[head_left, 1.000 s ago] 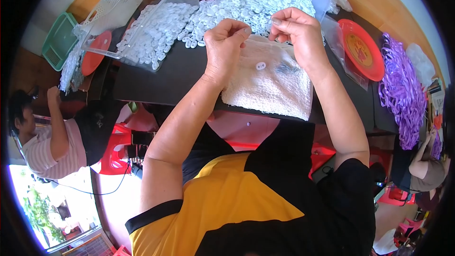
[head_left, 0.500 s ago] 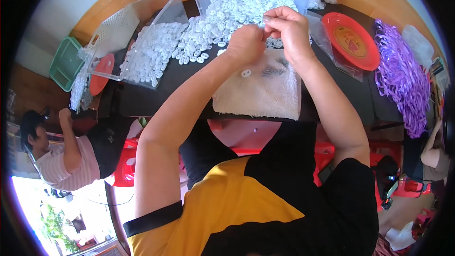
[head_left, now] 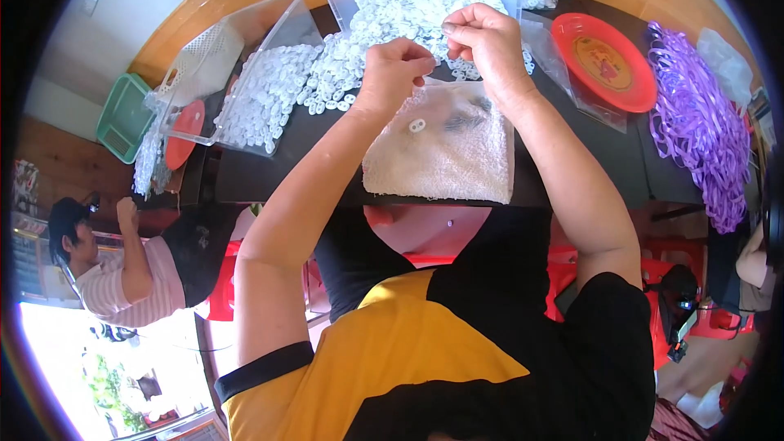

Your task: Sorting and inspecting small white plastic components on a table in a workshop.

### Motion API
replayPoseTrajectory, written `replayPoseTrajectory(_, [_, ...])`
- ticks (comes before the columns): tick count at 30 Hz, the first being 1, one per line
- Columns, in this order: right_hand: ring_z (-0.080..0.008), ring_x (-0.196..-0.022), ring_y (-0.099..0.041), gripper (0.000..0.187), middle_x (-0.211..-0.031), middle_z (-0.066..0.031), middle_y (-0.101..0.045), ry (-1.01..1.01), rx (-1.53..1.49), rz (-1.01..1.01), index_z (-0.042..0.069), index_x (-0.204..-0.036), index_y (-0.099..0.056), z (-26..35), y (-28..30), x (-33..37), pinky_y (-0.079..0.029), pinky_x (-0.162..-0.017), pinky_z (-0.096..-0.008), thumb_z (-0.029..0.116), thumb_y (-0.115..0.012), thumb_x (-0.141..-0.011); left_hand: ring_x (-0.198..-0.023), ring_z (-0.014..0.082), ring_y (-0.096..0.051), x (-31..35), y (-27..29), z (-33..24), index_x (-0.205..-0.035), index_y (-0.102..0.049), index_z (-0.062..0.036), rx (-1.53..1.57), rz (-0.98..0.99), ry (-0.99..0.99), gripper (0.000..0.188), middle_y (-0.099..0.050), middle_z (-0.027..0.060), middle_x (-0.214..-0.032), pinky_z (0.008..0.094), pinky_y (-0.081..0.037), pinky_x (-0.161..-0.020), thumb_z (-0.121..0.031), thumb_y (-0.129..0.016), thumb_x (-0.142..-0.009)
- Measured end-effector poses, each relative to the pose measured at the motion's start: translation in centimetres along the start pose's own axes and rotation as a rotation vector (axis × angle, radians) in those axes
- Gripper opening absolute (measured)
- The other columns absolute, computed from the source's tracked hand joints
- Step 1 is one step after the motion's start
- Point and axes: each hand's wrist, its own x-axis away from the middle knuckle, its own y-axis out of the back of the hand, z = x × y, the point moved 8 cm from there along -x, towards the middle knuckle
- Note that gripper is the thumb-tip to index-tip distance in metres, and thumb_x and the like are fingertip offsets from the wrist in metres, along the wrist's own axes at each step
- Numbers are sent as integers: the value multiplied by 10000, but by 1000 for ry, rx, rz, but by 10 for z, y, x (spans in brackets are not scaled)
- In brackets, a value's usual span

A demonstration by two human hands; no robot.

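My left hand (head_left: 394, 73) is raised over the far left part of a folded whitish cloth (head_left: 441, 165), thumb and fingertips pinched together. Level with it on the right, my right hand (head_left: 488, 42) also pinches, in front of a heap of small white oval two-holed pieces (head_left: 416, 6). Whatever the fingertips hold is too small to make out. A gap separates the two hands. One white two-holed piece (head_left: 417, 125) lies on the cloth, beside a cluster of thin dark bits (head_left: 464, 122).
A clear bin (head_left: 269, 73) of white pieces lies tipped at the left, near a green basket (head_left: 124, 118). At the right are a red plate (head_left: 629, 86) and a bundle of purple ribbons (head_left: 698, 131). Another person (head_left: 122, 265) sits at the left; someone else is partly visible far right.
My hands, close together before, have drawn apart; the left has shifted left and the right slightly up and left. The view has shifted a little.
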Motion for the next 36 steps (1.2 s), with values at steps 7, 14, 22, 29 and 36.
replayPoseTrajectory(7, [-102, -660, -568, 38, -737, -28, -617, -21, 196, 166, -7, -825, -617, -23, -30, 7, -463, -593, -248, 16, -640, -806, -573, 85, -548, 33, 18, 18, -939, -634, 10, 289, -70, 122, 116, -635, 40, -746, 216, -423, -494, -75, -649, -861])
replayPoseTrajectory(14, [-92, -729, -572, 41, -801, -34, -614, 31, 138, 221, -6, -866, -600, -16, -46, 17, -472, -647, -238, -31, -592, -835, -587, 77, -539, 39, 19, 22, -924, -626, 0, 452, -52, 113, 99, -631, 38, -756, 210, -417, -509, -83, -644, -875])
replayPoseTrajectory(22, [-70, -781, -569, 48, -852, -10, -616, 54, 183, 208, 15, -931, -607, -12, -45, 20, -472, -705, -213, 27, -602, -885, -558, 83, -516, 41, 19, 21, -907, -619, 11, 443, -44, 82, 99, -623, 46, -735, 215, -399, -497, -73, -653, -866])
replayPoseTrajectory(29, [-85, -822, -591, 74, -862, -16, -623, 137, 198, 194, 5, -939, -606, -5, -53, 28, -491, -758, -235, 4, -613, -865, -547, 73, -516, 43, 23, 21, -857, -629, -5, 618, -58, 128, 79, -619, 28, -716, 209, -410, -491, -76, -662, -859])
replayPoseTrajectory(36, [-85, -808, -590, 84, -857, -11, -636, 247, 287, 129, 8, -927, -606, -2, -50, 29, -479, -745, -232, -9, -618, -846, -532, 76, -524, 45, 22, 20, -852, -627, -6, 657, -57, 110, 80, -613, 30, -697, 212, -404, -469, -66, -679, -845])
